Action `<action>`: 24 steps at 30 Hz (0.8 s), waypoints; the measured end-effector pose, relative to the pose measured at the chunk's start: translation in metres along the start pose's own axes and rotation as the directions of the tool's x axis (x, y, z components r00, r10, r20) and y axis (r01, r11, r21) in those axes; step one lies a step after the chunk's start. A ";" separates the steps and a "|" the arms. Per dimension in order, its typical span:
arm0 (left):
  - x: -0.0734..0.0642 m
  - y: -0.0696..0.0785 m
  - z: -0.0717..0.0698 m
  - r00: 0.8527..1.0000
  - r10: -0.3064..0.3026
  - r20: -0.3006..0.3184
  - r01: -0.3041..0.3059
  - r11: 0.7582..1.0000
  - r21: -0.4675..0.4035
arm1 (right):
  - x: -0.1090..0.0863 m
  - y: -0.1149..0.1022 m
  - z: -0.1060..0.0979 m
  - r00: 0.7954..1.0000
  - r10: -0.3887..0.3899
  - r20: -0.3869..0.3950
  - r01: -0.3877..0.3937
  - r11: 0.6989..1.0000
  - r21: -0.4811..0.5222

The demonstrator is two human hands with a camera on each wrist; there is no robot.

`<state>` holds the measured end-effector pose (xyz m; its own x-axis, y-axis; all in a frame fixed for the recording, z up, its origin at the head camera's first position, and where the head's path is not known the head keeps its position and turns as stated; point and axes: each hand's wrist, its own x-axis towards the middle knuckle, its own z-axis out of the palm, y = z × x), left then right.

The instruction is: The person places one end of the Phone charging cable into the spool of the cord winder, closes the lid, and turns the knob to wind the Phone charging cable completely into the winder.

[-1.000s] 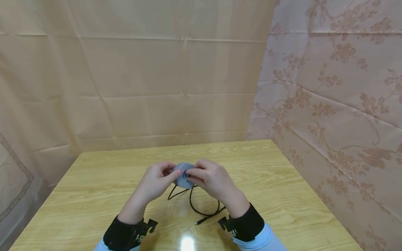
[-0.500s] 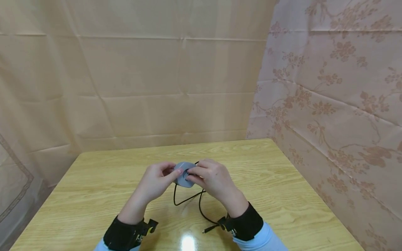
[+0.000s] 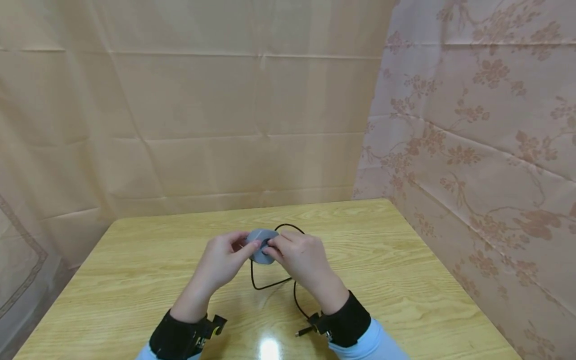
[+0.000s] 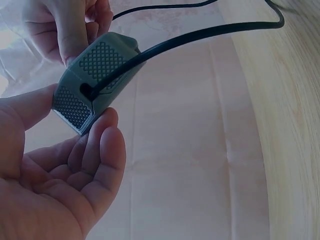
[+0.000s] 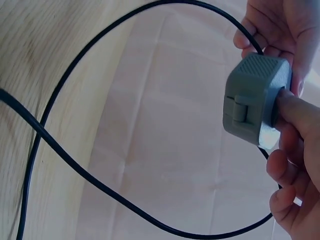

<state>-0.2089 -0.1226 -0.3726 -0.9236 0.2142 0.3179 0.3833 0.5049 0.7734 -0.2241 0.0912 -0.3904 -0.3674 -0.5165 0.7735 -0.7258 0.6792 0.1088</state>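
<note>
A grey-blue cable winder (image 3: 257, 236) is held up above the table, between both hands. My left hand (image 3: 221, 259) grips its left side between thumb and fingers. At the round opening in its face, the thumb and fingertips of my right hand (image 3: 305, 256) pinch the centre; the pinched part itself is hidden. In the left wrist view, a black cable (image 4: 200, 34) comes out of a slot in the winder's textured side (image 4: 102, 59). The right wrist view shows a small latch-like tab (image 5: 240, 111) on another side. Near my right wrist lies a cable plug (image 3: 304, 331).
Loose cable loops (image 5: 75, 70) hang around and below the hands, crossing near the right wrist. The wood-grain table (image 3: 148, 270) extends to a beige curtain (image 3: 202, 125) behind and a flowered cloth (image 3: 472, 150) on the right.
The cable loops have shifted, one now arching above the right hand, and the plug has moved slightly right toward the right wrist. Right fingers have turned a little at the winder's centre; the left hand stays.
</note>
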 end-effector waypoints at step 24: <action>0.000 0.003 0.011 0.975 0.176 -0.133 -0.155 0.976 0.155 | 0.006 -0.016 0.008 0.951 0.288 0.117 -0.294 0.955 0.043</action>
<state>-0.2077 -0.1119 -0.3762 -0.8342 0.1869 0.5188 0.5178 0.5892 0.6203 -0.2192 0.0728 -0.3925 -0.6260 -0.3564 0.6937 -0.6101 0.7779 -0.1508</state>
